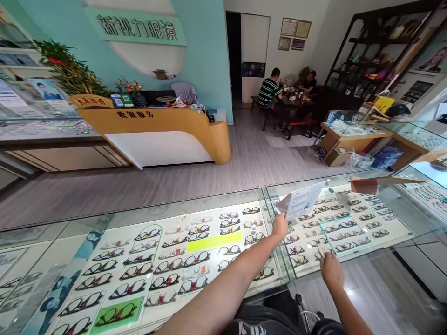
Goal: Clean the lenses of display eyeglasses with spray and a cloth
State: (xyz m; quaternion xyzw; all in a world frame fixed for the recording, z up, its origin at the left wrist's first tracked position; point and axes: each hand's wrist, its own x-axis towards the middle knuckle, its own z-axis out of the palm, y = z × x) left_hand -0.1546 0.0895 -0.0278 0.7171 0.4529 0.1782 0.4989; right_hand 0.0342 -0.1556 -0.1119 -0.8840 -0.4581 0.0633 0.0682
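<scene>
My left hand grips the lower left corner of a folded white display card with print on it, tilted up over the glass showcase. My right hand is over the front part of the same showcase, fingers closed on a small white cloth or tissue, too small to name surely. Beneath both hands, rows of eyeglasses lie under the glass. A brown stand or board rests on the glass top farther right.
A second showcase full of eyeglasses adjoins on the left. Beyond the floor stands a yellow and white cashier counter. Two people sit at a dark table at the back. More glass cases and a cardboard box are at the right.
</scene>
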